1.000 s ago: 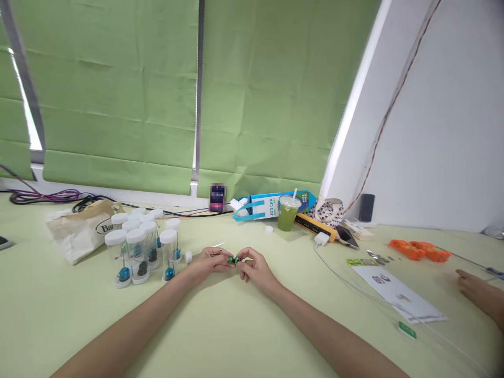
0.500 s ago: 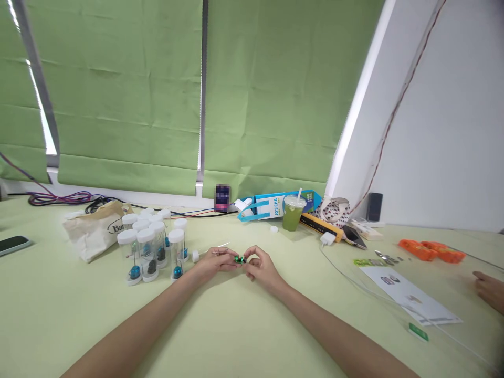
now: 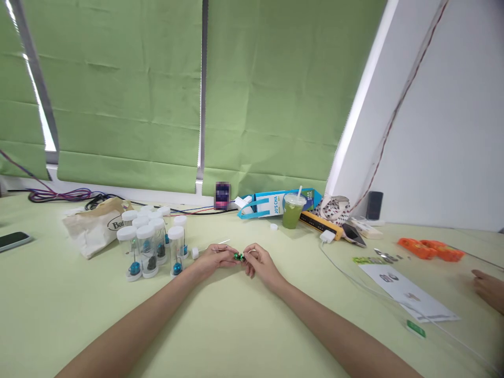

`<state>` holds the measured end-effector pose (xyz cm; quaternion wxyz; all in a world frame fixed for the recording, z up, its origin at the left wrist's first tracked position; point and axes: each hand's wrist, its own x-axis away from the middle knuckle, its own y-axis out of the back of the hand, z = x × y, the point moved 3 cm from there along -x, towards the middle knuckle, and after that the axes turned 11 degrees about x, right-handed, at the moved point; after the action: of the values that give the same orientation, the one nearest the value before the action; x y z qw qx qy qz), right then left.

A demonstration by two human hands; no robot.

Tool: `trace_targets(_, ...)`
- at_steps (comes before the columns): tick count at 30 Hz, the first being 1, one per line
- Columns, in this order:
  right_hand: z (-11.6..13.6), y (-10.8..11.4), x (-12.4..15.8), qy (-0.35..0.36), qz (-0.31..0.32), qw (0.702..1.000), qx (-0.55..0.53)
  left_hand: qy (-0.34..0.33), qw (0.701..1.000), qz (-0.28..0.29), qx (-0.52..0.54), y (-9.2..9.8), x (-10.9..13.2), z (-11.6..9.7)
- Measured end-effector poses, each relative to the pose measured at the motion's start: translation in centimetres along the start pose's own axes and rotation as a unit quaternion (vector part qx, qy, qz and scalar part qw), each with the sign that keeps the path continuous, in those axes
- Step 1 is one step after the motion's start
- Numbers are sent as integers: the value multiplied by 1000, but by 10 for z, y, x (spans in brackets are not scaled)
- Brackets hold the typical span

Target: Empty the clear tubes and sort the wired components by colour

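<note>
Our left hand point(image 3: 210, 262) and right hand point(image 3: 262, 265) are clamping their fingertips on a small, glossy green piece point(image 3: 239, 256) with darker parts, to the right of the clear tubes point(image 3: 178, 248) on the desk point(image 3: 236, 325). We are seemingly working this piece by fingertip, and the next move is probably calling for a light, steady pinch. Left of those smooth, white-capped tubes, a creased, soft-looking bag point(image 3: 88, 235) is slumping, while rounded blue pieces point(image 3: 134, 268) are sitting inside some tubes.

The view has swung slightly left, revealing more of the left-edge phone point(image 3: 14, 241); the right hand point(image 3: 261, 266) has shifted its fingers at the green piece point(image 3: 239, 256).
</note>
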<state>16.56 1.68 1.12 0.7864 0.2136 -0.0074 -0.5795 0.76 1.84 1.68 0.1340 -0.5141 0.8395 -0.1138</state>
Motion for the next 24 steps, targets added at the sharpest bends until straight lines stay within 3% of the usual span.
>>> trace_targets(13, 13, 2, 8, 8, 1, 1000, -3, -5, 1000, 5, 10, 4, -2, 3)
trace_targets(24, 3, 2, 3, 3, 2, 1000, -3, -3, 1000, 1, 16, 2, -1, 2)
